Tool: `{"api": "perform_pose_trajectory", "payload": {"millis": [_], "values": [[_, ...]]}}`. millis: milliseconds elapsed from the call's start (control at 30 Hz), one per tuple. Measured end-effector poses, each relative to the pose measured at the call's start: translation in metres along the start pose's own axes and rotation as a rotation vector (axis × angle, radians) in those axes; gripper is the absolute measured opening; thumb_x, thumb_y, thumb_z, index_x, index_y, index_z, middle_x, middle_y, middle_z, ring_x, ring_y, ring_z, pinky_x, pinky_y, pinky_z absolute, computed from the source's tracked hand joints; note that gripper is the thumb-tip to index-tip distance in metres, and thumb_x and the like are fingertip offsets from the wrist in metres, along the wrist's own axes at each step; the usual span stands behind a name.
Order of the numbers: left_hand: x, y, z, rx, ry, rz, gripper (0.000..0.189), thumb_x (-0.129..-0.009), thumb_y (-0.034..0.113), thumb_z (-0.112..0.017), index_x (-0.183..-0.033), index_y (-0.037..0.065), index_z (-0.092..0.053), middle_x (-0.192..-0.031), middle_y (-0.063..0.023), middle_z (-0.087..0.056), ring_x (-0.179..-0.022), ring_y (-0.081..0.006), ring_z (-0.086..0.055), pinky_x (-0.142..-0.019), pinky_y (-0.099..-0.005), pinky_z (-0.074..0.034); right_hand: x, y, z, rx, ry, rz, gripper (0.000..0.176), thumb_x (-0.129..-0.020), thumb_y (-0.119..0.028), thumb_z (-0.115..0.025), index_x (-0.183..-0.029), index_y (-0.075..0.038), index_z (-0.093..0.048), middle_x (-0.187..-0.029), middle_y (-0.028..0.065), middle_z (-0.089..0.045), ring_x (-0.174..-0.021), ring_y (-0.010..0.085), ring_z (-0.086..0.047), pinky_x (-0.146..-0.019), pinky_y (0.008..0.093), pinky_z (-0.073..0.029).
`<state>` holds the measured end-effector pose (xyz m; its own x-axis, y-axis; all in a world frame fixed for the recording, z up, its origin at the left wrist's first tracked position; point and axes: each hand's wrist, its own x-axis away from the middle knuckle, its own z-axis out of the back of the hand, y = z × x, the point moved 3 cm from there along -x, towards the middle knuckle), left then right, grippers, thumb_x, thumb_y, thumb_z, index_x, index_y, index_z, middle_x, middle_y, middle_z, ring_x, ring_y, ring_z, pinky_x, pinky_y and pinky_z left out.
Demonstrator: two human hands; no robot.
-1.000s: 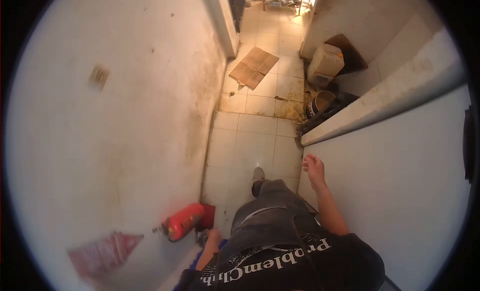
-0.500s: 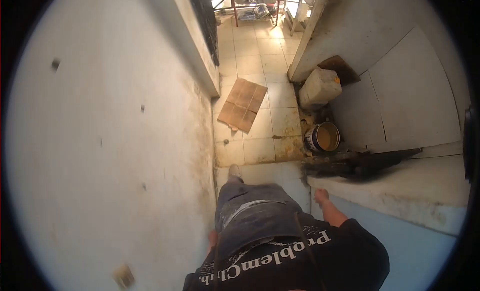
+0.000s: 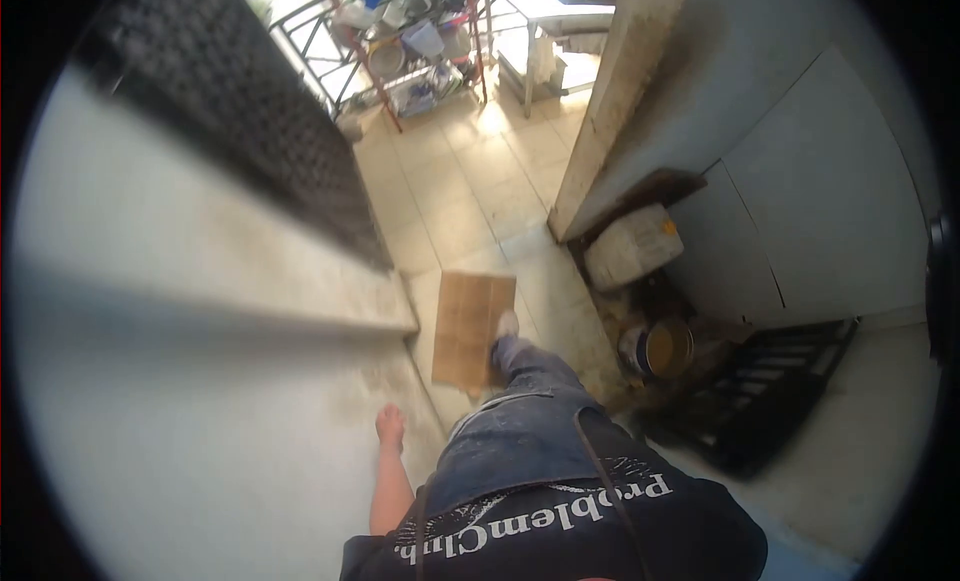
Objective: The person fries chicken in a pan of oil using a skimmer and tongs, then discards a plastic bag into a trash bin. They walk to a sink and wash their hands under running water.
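Note:
My left hand (image 3: 391,427) hangs beside the left wall, its fingers curled in and nothing seen in them. It touches nothing that I can make out; the brown cardboard sheet (image 3: 462,326) lies on the tiles ahead and to its right. One of my shoes (image 3: 508,324) is at the right edge of that sheet. My right hand is out of sight behind my body and the dark shirt (image 3: 560,521).
Along the right side are a whitish jerrycan (image 3: 632,249), an open bucket (image 3: 667,348) and a black slatted rack (image 3: 765,381). A red-framed shelf (image 3: 415,71) with household items and a white table (image 3: 575,26) are at the far end. A dark lattice panel (image 3: 240,111) borders the left.
The view has moved forward and turned, so the cardboard and bucket are nearer. My left hand has swung forward into fuller view, and my right hand has left the view.

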<state>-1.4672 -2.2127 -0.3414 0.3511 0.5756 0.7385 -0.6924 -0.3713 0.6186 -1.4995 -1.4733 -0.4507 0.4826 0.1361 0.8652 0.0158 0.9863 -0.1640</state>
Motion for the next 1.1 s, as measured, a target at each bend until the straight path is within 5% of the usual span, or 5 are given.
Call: {"api": "perform_pose_trajectory", "payload": {"millis": [167,533,733,933,1100], "values": [[-0.142,-0.004,-0.086,-1.588,-0.375,-0.088,0.039,-0.101,0.033,-0.052,-0.126,0.005,-0.066,-0.122,-0.0141,-0.070,-0.113,-0.0299,-0.066,-0.092,-0.0457,-0.053,-0.157,-0.189,0.272,-0.646,0.409,-0.065,0.048,-0.098,-0.034,-0.056,-0.133,-0.001,-0.063,-0.129,0.0211,-0.067,-0.119,0.0380,-0.064,-0.101,0.0457,-0.050],[-0.389,0.334,-0.271,-1.325,-0.424,-0.106,0.046,-0.103,0.031,-0.053,-0.141,0.004,-0.053,-0.137,-0.0170,-0.061,-0.124,-0.0312,-0.060,-0.102,-0.0456,-0.048,-0.185,-0.543,0.877,-0.917,0.686,0.521,0.041,-0.102,-0.022,-0.062,-0.136,-0.001,-0.059,-0.125,0.0142,-0.069,-0.113,0.0225,-0.067,-0.096,0.0349,-0.053],[-0.595,0.679,-0.455,-0.675,-0.206,-0.352,0.052,-0.104,0.029,-0.053,-0.149,0.004,-0.046,-0.145,-0.0186,-0.057,-0.130,-0.0319,-0.057,-0.107,-0.0456,-0.046,-0.271,-0.541,0.978,-1.454,0.845,0.471,0.038,-0.105,-0.019,-0.058,-0.136,0.002,-0.056,-0.118,0.0107,-0.069,-0.101,0.0171,-0.067,-0.086,0.0308,-0.055],[-0.495,1.079,-0.704,-0.163,-0.548,-0.645,0.047,-0.107,0.026,-0.057,-0.147,0.003,-0.048,-0.133,-0.0093,-0.062,-0.118,-0.0182,-0.060,-0.097,-0.0327,-0.048,-0.316,-0.458,1.078,-1.883,1.112,0.176,0.029,-0.106,-0.017,-0.057,-0.129,0.000,-0.058,-0.113,0.0083,-0.069,-0.095,0.0150,-0.068,-0.080,0.0294,-0.056],[-0.450,1.146,-0.815,0.023,-0.691,-0.640,0.046,-0.106,0.025,-0.056,-0.146,0.003,-0.048,-0.129,-0.0088,-0.064,-0.112,-0.0181,-0.064,-0.094,-0.0333,-0.050,-0.417,-0.388,1.206,-1.846,1.132,0.206,0.031,-0.106,-0.020,-0.056,-0.130,0.000,-0.056,-0.113,0.0094,-0.069,-0.094,0.0155,-0.068,-0.082,0.0300,-0.056]]}}
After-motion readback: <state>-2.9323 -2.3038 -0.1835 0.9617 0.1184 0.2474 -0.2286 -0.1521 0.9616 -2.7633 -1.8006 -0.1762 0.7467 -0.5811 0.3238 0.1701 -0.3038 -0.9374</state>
